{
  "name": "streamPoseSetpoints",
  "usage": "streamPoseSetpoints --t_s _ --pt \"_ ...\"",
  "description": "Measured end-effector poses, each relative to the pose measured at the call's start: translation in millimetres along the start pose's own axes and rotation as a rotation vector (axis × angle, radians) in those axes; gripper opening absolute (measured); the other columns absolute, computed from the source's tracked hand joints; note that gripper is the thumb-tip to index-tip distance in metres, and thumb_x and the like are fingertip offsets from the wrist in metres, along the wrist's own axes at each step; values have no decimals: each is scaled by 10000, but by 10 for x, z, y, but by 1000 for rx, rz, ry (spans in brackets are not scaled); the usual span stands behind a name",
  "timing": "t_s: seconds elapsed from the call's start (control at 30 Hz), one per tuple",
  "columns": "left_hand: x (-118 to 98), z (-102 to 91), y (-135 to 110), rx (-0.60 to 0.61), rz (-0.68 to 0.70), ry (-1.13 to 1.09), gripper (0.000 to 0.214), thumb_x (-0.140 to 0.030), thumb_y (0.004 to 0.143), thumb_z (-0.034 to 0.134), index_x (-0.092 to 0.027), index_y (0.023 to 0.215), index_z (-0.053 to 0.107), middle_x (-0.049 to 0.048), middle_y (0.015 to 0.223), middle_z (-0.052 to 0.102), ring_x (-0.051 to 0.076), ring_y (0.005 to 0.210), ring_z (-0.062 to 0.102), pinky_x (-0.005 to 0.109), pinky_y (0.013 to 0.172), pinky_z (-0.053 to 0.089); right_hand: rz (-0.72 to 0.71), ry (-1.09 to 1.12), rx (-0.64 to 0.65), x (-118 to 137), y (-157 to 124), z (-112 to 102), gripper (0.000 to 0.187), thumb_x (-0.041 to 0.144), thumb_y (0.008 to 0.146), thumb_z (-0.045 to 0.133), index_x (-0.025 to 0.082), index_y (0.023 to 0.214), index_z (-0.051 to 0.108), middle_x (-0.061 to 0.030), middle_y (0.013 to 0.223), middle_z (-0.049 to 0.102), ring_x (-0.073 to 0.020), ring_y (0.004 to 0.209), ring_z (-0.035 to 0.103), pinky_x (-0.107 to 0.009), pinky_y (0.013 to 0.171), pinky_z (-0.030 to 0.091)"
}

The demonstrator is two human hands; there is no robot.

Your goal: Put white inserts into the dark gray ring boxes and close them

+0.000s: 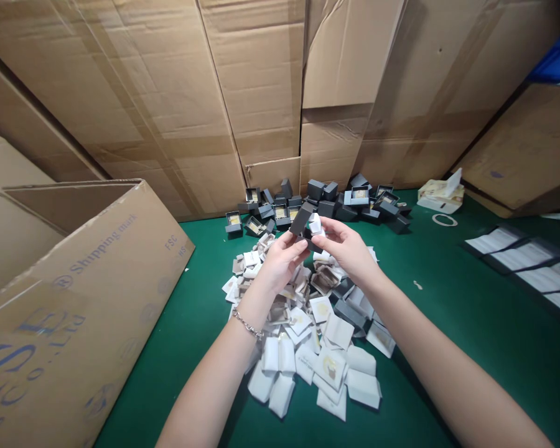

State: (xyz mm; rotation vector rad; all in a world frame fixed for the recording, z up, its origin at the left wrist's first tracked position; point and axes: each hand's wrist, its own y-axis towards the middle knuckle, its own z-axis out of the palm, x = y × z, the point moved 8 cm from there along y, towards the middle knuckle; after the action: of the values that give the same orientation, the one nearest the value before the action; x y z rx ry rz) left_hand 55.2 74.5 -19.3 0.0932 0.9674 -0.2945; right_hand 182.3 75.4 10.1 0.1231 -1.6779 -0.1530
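My left hand [282, 258] is closed on a small black box [302, 219], whose lid stands raised. Close beside it, my right hand [348, 246] pinches a small white insert [315, 225] at the box's opening. Whether the insert is inside the box or just in front of it, I cannot tell. Under both hands lies a loose pile of white inserts and folded cards [331, 364], some with a yellowish print. A few dark box parts [350, 314] lie among them on the right side of the pile.
Behind the hands, many small black boxes [326, 209], some open, crowd against a cardboard wall [270, 81]. A large open carton [88, 298] stands at left on the green table [452, 323]. To the right are a tissue pack [441, 196], a tape ring [445, 220] and a black tray [529, 261].
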Motion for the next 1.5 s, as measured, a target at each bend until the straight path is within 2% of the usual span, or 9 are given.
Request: streamPoseSetpoints --t_s 0.17,0.27,0.43,0.53,0.6,0.83,1.0,1.3,1.5 --pt "84 -32 15 10 -42 -2 314 -218 663 783 -174 955 678 19 920 687 85 757 614 243 798 473 31 -344 -30 28 -1 -122 486 410 684 707 193 1116 655 -77 1017 712 -253 962 646 -456 898 490" --pt "108 -17 3 22 -84 -41 321 -223 658 790 -176 953 672 9 856 691 89 726 624 251 795 484 -13 -477 -20 117 -15 -143 399 453 700 690 207 1015 694 -71 959 724 -255 896 660 -438 834 506" --pt "84 26 -29 70 -124 -35 320 -259 661 792 -168 937 658 5 848 693 86 703 633 241 743 502 -356 -525 -194 442 -110 -227 298 455 809 586 197 917 689 -81 961 701 -209 816 649 -359 740 519" --pt "94 50 -44 120 -150 -3 325 -305 668 789 -160 926 653 16 841 689 88 699 634 245 737 512 -532 -513 -174 567 -183 -186 250 397 863 531 208 916 685 -71 954 696 -185 795 644 -323 709 516" --pt "102 67 -52 155 -163 11 355 -325 661 793 -163 945 654 25 844 688 97 713 640 257 747 520 -583 -518 -142 601 -207 -150 257 405 873 515 215 902 685 -70 950 701 -194 827 646 -321 709 514" --pt "82 88 -68 194 -175 -9 387 -354 652 799 -165 969 682 57 877 694 124 774 653 252 729 529 -542 -563 23 557 -207 -7 310 455 894 470 219 885 671 -69 906 684 -194 816 622 -306 695 478" --pt "65 96 -61 191 -153 -28 366 -360 647 799 -152 926 685 52 840 687 112 730 644 224 693 522 -506 -553 65 536 -203 17 292 451 881 486 214 858 654 -56 853 661 -175 730 587 -283 608 441" --pt "55 134 -57 196 -104 -30 344 -358 652 795 -156 918 709 16 738 654 63 607 564 198 646 495 -460 -519 -32 578 -221 28 75 272 798 575 209 770 603 -11 777 631 -160 730 576 -279 681 450" --pt "48 102 -56 156 -99 6 383 -352 642 802 -162 959 705 53 872 698 109 739 637 216 692 499 -384 -472 -106 540 -231 -8 47 247 762 589 208 741 604 -15 782 640 -160 732 584 -291 698 466"
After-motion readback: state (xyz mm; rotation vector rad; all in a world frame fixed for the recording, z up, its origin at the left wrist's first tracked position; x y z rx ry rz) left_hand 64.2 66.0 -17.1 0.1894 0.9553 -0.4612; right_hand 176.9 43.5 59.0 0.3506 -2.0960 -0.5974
